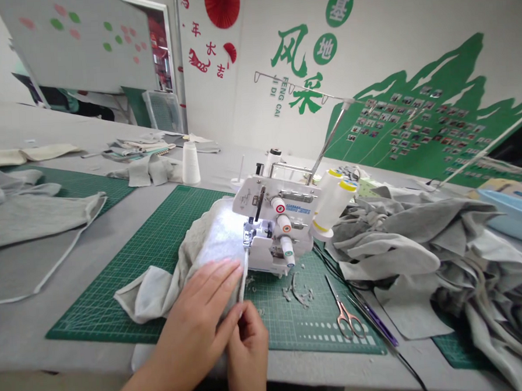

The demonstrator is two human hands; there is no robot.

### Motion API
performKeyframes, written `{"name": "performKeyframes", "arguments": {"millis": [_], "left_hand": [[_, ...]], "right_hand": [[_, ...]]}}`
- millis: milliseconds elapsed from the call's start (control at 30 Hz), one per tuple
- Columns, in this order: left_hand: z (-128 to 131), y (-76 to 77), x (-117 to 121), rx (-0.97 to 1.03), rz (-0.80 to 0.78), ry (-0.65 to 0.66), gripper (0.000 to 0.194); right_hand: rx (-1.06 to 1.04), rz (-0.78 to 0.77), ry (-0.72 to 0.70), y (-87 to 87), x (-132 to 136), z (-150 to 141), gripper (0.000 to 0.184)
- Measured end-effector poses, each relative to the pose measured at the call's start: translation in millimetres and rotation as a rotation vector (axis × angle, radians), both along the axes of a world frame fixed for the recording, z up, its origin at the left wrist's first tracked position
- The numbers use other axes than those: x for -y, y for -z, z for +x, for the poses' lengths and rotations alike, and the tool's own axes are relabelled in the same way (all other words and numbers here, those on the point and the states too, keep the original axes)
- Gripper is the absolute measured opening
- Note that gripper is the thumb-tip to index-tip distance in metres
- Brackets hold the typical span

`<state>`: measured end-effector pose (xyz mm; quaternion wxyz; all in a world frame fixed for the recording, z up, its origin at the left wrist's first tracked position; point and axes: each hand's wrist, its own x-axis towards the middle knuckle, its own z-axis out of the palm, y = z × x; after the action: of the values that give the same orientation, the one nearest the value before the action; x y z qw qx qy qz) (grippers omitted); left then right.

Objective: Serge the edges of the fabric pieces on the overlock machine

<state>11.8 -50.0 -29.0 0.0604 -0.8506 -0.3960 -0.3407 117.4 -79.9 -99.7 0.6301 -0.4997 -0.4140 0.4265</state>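
A white overlock sewing machine [276,224] stands on a green cutting mat [167,235], with two thread cones [335,200] at its right side. A pale grey fleece piece [194,257] lies under its presser foot and runs toward me. My left hand [198,324] rests flat on the fabric, fingers stretched toward the needle. My right hand [248,351] sits just right of it, fingers pinched on the fabric's right edge in front of the presser foot.
Rose-gold scissors [346,313] and fabric trimmings [299,292] lie on the mat to the right. A heap of grey fabric pieces [430,256] fills the right side. More grey cloth [30,213] lies at left. A white thread cone [190,163] stands behind.
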Motion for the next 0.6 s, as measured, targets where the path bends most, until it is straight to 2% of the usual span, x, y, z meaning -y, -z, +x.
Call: {"name": "performKeyframes", "arguments": {"millis": [133, 233, 433, 600], "left_hand": [[2, 3.3, -2, -0.009, -0.028, -0.007, 0.045], [2, 2.3, -1, -0.016, -0.047, -0.012, 0.045], [1, 0.1, -1, -0.018, -0.057, -0.003, 0.045], [-1, 0.0, -2, -0.042, -0.041, 0.013, 0.048]], "right_hand": [[-0.059, -0.009, 0.061, -2.8, 1, 0, 0.016], [-0.100, -0.028, 0.040, -2.0, 2, -3, 0.021], [-0.059, -0.034, -0.096, 8.7, 6, -4, 0.041], [0.010, -0.007, -0.054, 7.6, 6, -2, 0.038]]}}
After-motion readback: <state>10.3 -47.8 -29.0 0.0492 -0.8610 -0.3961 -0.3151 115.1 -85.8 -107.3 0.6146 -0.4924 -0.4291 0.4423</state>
